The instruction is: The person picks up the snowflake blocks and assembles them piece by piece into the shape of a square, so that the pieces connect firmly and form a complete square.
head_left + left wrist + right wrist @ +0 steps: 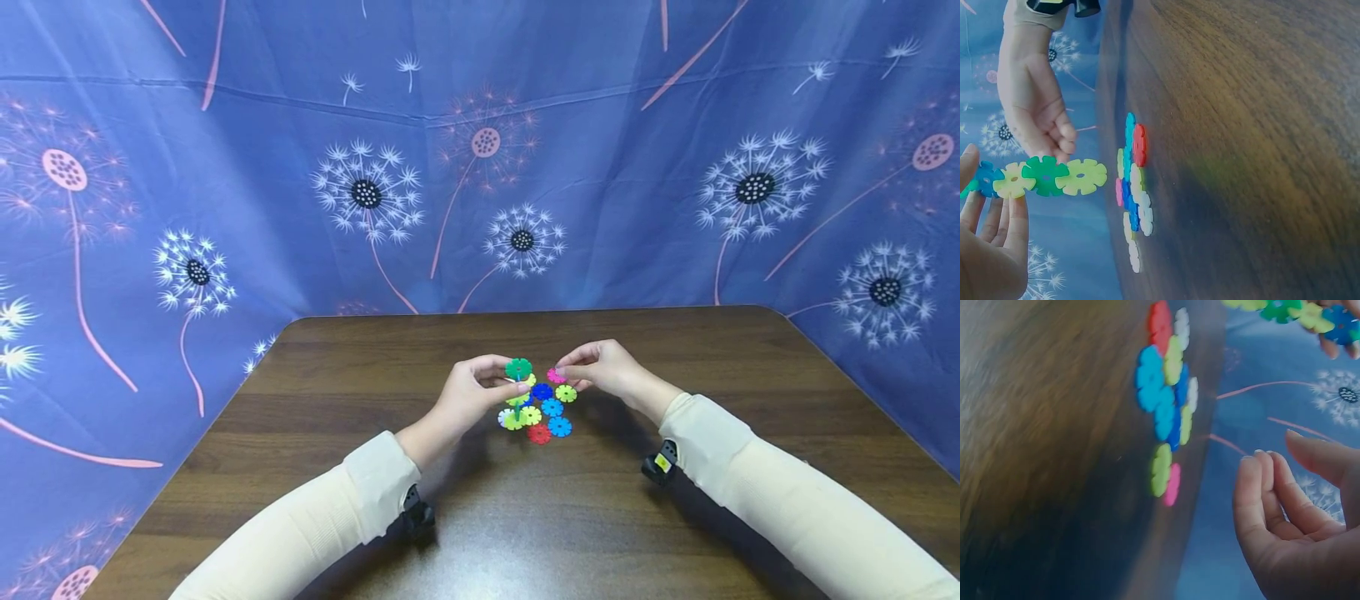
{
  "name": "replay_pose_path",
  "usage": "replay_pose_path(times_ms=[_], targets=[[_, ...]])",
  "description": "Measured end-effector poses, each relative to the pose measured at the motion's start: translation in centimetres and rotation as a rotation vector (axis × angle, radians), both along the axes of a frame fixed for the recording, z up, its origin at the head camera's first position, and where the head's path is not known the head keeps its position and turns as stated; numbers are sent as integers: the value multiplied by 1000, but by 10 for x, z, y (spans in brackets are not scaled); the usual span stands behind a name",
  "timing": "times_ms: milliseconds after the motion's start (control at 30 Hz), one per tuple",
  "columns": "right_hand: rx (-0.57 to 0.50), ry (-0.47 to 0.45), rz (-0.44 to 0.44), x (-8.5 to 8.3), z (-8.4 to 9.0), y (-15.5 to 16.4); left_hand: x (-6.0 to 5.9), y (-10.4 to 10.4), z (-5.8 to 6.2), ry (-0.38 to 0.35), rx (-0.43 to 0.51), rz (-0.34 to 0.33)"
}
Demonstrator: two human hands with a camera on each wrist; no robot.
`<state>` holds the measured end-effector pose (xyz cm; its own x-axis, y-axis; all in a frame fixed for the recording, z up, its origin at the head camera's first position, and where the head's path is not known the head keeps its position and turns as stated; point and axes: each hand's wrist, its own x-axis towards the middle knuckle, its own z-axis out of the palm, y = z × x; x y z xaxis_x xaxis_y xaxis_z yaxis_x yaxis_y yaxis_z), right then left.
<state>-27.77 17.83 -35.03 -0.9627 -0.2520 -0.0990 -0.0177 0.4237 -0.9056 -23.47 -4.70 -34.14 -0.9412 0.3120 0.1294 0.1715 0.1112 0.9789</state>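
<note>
My left hand (471, 393) pinches a chain of interlocking flower-shaped plastic discs (1046, 175), held above the table. Yellow, green and blue discs make up this chain, a green one at its top. Fingers and thumb hide part of it in the left wrist view. My right hand (611, 368) hovers over the far right side of the loose discs, its fingers loosely bent. In the right wrist view its thumb and fingertips stand apart with nothing between them. Below it lie a pink disc (1172, 485) and a yellow-green disc (1161, 470).
Several loose discs lie flat in a cluster on the brown wooden table (600, 517), among them a red disc (538, 433), a light blue disc (560, 427) and a dark blue disc (542, 391). A blue dandelion-print cloth (450, 208) hangs behind the table.
</note>
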Motion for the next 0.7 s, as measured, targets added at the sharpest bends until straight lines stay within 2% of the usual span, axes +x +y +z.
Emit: replay_pose_path(times_ms=[167,500,700], targets=[[41,-30,3,-5,-9,3,-5,0,-8,13,-2,3],[158,-87,-33,-18,-21,9,-4,0,-9,22,-11,37],[190,-99,-41,-21,-28,9,-3,0,-5,-6,-16,30]])
